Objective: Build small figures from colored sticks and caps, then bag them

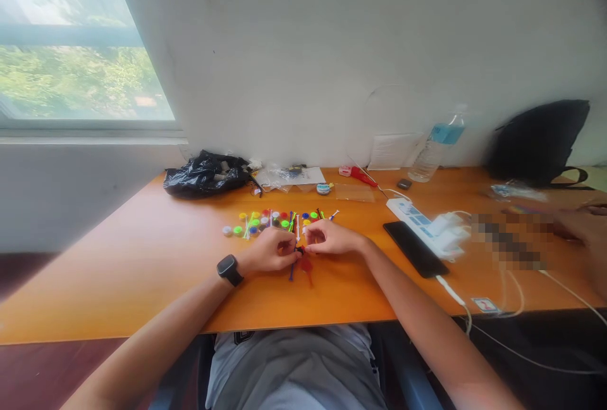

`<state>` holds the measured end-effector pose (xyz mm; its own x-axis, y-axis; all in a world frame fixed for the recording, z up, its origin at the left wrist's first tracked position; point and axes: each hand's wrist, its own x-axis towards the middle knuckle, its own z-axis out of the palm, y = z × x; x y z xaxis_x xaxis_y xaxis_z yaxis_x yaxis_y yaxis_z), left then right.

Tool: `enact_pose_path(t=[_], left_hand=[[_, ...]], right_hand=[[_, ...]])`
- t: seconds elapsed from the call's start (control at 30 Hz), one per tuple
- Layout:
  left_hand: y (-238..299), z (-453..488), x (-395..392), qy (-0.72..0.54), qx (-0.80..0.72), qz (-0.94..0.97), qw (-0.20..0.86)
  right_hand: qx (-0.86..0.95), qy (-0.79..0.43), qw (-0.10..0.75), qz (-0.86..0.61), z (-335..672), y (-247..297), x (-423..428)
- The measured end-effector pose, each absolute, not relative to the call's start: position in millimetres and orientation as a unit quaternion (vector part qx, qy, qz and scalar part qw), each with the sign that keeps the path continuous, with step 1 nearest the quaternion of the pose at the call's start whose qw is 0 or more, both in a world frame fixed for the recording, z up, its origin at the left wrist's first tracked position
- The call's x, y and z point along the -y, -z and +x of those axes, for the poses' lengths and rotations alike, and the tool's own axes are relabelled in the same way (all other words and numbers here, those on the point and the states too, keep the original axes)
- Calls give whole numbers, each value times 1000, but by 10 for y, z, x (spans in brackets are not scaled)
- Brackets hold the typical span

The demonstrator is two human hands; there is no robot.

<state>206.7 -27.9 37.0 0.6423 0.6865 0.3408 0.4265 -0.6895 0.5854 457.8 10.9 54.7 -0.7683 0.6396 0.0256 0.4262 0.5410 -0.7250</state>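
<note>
A small black piece with a bit of red (300, 250) is between the fingertips of my two hands, too small to make out fully. My left hand (271, 250), with a watch on its wrist, pinches the piece from the left. From the right, my right hand (334, 237) pinches at its red side. Below them on the table lie a blue stick (291, 273) and a red round piece (307, 265). Just beyond my hands are spread several small coloured discs, among them a green disc (238, 230), and thin sticks, one of them white (298, 228).
On the wooden table (142, 271), a black plastic bag (206, 173) lies back left. To the right are a phone (415, 248), a power strip (422, 223) with cables, a water bottle (436, 147) and a black backpack (535, 141). Another person's hand (585, 226) is at far right.
</note>
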Motion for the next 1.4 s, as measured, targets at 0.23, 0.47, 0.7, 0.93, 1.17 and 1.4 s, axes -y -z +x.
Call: enact_pose_path(t=[0.23, 0.47, 0.7, 0.93, 1.17, 1.4], left_hand=[[-377, 2048, 248, -309, -317, 877, 187], [-384, 2044, 232, -299, -316, 878, 200], [-358, 2028, 209, -299, -313, 878, 204], [-384, 2021, 235, -291, -324, 878, 200], [-389, 2031, 237, -285, -324, 878, 208], [-405, 2019, 247, -287, -320, 880, 203]], right_hand=[[864, -370, 159, -302, 4528, -456, -125], [867, -361, 167, -300, 4497, -360, -158], [861, -376, 177, -293, 4483, -367, -155], [834, -380, 190, -351, 4519, -323, -201], [830, -375, 195, -363, 4514, -265, -227], [829, -364, 193, -377, 4533, -316, -197]])
